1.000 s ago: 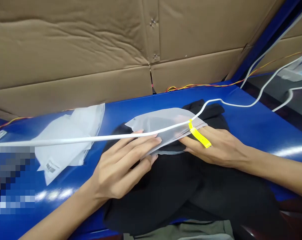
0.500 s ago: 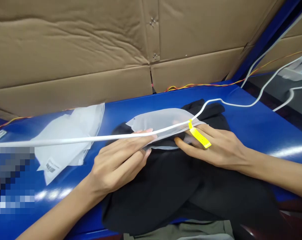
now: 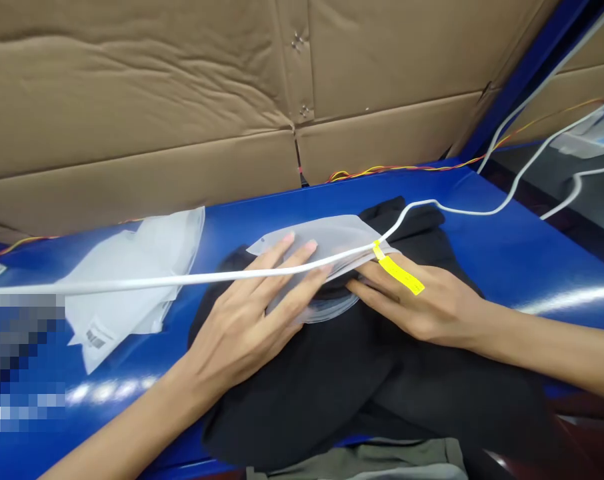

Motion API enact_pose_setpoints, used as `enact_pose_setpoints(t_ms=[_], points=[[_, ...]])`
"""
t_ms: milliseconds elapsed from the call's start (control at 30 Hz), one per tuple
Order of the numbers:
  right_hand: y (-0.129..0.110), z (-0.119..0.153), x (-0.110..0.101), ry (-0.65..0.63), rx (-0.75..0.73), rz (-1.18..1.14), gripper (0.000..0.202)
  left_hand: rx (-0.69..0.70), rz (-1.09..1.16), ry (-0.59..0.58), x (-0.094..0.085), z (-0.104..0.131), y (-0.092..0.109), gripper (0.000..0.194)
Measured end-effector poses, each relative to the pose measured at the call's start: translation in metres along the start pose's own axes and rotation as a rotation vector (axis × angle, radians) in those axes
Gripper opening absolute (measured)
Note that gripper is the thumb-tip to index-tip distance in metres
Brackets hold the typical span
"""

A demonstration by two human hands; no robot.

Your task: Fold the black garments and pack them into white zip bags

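Observation:
A frosted clear plastic bag (image 3: pixel 332 230) lies over black fabric (image 3: pixel 342 387) on the blue table (image 3: pixel 507 260). My left hand (image 3: pixel 247 323) rests flat on the bag's left part with its fingers spread. At the bag's right end, my right hand (image 3: pixel 427 300) grips the bag's edge, its fingertips partly hidden by the plastic. Black cloth shows through the gap between the bag's layers. A white cable (image 3: pixel 222 276) passes in front of both hands, and a yellow tag (image 3: pixel 402 275) on it hangs before my right hand.
Several more frosted bags (image 3: pixel 127 273), one with a barcode label (image 3: pixel 98 335), lie at the left. Cardboard (image 3: pixel 157 87) lines the back. Red and yellow wires (image 3: pixel 397 169) run along the table's rear edge. Olive-green cloth (image 3: pixel 372 460) shows at the bottom.
My left hand has gone from pinching the bag's near edge to lying spread on top of it. The bag's lower edge now shows more. My right hand stays at the right end.

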State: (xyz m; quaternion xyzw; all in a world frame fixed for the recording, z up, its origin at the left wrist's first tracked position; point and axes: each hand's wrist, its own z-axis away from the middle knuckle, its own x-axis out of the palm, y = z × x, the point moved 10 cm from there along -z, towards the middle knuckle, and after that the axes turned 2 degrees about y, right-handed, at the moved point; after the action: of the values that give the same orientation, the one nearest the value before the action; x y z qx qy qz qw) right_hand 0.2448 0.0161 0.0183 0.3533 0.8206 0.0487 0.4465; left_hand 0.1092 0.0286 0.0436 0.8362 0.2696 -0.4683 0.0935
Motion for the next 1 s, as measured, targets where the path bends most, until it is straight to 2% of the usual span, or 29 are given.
enact_pose_setpoints(t_ms=[100, 300, 467, 567, 633, 700, 900, 1000], points=[[0.0, 0.001, 0.001, -0.004, -0.021, -0.057, 0.033, -0.023, -0.062, 0.015, 0.0, 0.003, -0.005, 0.053], [-0.004, 0.0, 0.006, -0.067, -0.094, -0.253, 0.044, 0.028, -0.207, 0.148, -0.022, 0.012, -0.006, 0.039], [-0.012, -0.005, 0.008, -0.09, -0.132, -0.192, 0.047, 0.057, -0.318, 0.148, -0.021, 0.007, -0.003, 0.032], [-0.015, -0.005, 0.01, -0.108, -0.155, -0.214, 0.046, -0.039, -0.275, 0.04, -0.005, 0.0, -0.013, 0.035], [-0.015, -0.005, 0.011, -0.111, -0.165, -0.239, 0.045, -0.112, -0.218, -0.073, 0.009, 0.0, -0.023, 0.048], [-0.013, -0.005, 0.01, -0.109, -0.164, -0.27, 0.045, -0.119, -0.174, -0.115, 0.016, 0.003, -0.028, 0.06], [-0.011, 0.001, 0.005, -0.055, -0.198, -0.384, 0.04, -0.095, -0.216, 0.022, 0.001, 0.015, -0.034, 0.058], [-0.007, 0.005, 0.009, -0.085, -0.175, -0.449, 0.04, -0.144, -0.282, 0.042, -0.007, 0.019, -0.049, 0.054]])
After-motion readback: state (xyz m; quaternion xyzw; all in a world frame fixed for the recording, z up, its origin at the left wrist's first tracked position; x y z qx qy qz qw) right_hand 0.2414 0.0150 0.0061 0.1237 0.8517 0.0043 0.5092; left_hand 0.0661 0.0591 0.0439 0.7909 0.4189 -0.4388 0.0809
